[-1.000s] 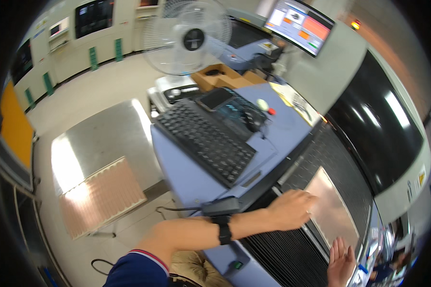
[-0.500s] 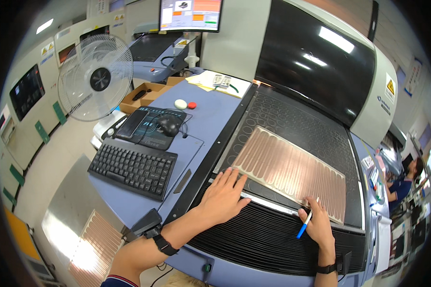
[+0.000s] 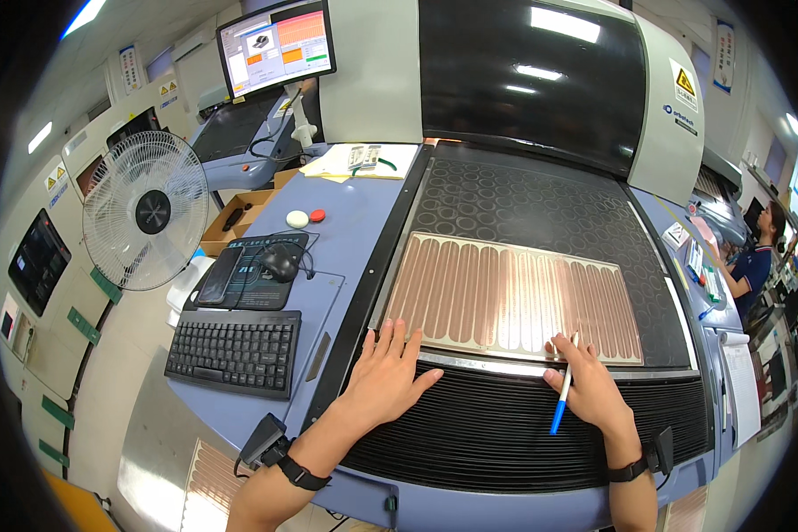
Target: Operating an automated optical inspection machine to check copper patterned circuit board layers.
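Observation:
A flat copper-coloured panel (image 3: pixel 514 297) with long looping strips and a pale border lies on the machine's black bed (image 3: pixel 523 191), which is marked with rings. My left hand (image 3: pixel 384 377) is at the panel's near left corner, its fingers spread and the thumb out to the side, with nothing in it. At the panel's near edge, right of the middle, is my right hand (image 3: pixel 594 388). Its bent fingers hold a white pen (image 3: pixel 560 410) with a blue end pointing down toward me. The fingertips appear to touch the panel's border.
Black ribbed bellows (image 3: pixel 523 430) lie in front of the bed. To the left are a keyboard (image 3: pixel 235 353), a mouse (image 3: pixel 280 263), a phone (image 3: pixel 220 277) and a standing fan (image 3: pixel 151 213). Behind rises the dark machine cover (image 3: pixel 532 80). A co-worker (image 3: pixel 755 266) is at the far right.
My view has turned and levelled, so the panel and machine now appear squarer before me. Both hands stay at the panel's near edge, the pen still in the right one.

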Available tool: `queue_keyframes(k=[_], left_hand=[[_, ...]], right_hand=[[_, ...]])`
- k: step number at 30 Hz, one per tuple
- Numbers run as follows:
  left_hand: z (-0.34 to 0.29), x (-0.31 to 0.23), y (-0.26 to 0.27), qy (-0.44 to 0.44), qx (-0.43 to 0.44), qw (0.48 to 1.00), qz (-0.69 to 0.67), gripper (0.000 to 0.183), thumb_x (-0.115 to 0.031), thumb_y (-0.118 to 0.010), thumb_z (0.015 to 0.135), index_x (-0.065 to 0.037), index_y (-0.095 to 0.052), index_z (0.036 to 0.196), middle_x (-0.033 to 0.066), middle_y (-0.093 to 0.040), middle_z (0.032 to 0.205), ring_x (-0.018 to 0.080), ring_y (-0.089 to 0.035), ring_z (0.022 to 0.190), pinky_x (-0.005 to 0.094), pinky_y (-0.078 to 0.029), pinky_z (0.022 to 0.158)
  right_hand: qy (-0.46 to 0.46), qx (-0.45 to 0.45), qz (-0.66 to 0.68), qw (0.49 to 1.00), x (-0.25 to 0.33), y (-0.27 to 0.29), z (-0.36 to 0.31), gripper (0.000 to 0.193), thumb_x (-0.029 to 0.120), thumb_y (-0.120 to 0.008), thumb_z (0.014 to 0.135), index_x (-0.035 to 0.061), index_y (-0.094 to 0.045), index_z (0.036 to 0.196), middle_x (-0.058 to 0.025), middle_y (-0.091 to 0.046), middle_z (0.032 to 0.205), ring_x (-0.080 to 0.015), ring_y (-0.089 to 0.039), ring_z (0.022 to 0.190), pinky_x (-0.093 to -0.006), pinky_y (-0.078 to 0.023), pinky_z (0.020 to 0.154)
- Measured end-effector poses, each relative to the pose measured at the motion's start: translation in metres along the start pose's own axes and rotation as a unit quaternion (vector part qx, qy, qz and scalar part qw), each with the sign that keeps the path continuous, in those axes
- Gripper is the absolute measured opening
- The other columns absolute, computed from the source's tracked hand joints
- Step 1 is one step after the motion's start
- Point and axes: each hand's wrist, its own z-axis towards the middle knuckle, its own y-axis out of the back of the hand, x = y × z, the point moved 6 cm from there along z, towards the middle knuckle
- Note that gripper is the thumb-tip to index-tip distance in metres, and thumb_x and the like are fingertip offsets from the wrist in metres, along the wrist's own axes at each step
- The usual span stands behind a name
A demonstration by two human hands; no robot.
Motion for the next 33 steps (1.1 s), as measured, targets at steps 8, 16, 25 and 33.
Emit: queue_keyframes(k=[8, 16, 25, 33], left_hand=[[-0.008, -0.008, 0.012, 0.024, 0.029, 0.999, 0.019, 0.075, -0.054, -0.051, 0.101, 0.006, -0.044, 0.146, 0.0345, -0.046, 0.147, 0.0448, -0.041, 0.142, 0.0570, -0.032, 0.117], [-0.005, 0.003, 0.029, 0.063, 0.034, 0.996, -0.049, 0.066, -0.048, -0.057, 0.100, 0.004, -0.051, 0.140, 0.0300, -0.056, 0.139, 0.0419, -0.052, 0.134, 0.0596, -0.034, 0.114], [-0.113, 0.050, 0.106, 0.180, -0.139, 0.961, -0.156, 0.059, -0.028, -0.065, 0.097, 0.004, -0.049, 0.143, 0.0315, -0.055, 0.139, 0.0459, -0.048, 0.135, 0.0480, -0.035, 0.115], [-0.189, 0.139, 0.103, 0.355, -0.133, 0.922, 0.074, 0.058, -0.044, -0.053, 0.102, 0.007, -0.063, 0.129, 0.0283, -0.065, 0.129, 0.0416, -0.060, 0.123, 0.0567, -0.044, 0.105]], right_hand=[[-0.001, 0.039, -0.158, 0.987, 0.013, -0.006, -0.016, 0.060, 0.049, -0.058, 0.099, 0.0045, -0.052, 0.138, -0.0315, -0.062, 0.129, -0.0568, -0.042, 0.136, -0.0575, -0.043, 0.108], [0.022, 0.045, -0.116, 0.992, 0.019, -0.010, -0.016, 0.061, 0.050, -0.058, 0.100, 0.0021, -0.054, 0.137, -0.0306, -0.063, 0.129, -0.0560, -0.042, 0.136, -0.0575, -0.046, 0.106], [0.101, -0.031, -0.124, 0.987, 0.004, -0.017, -0.019, 0.054, 0.044, -0.062, 0.097, -0.0034, -0.057, 0.122, -0.0349, -0.061, 0.122, -0.0577, -0.050, 0.127, -0.0605, -0.040, 0.110], [0.122, -0.050, -0.137, 0.982, 0.000, -0.015, -0.026, 0.053, 0.042, -0.063, 0.097, -0.0055, -0.058, 0.119, -0.0305, -0.065, 0.111, -0.0539, -0.056, 0.117, -0.0592, -0.044, 0.104]])
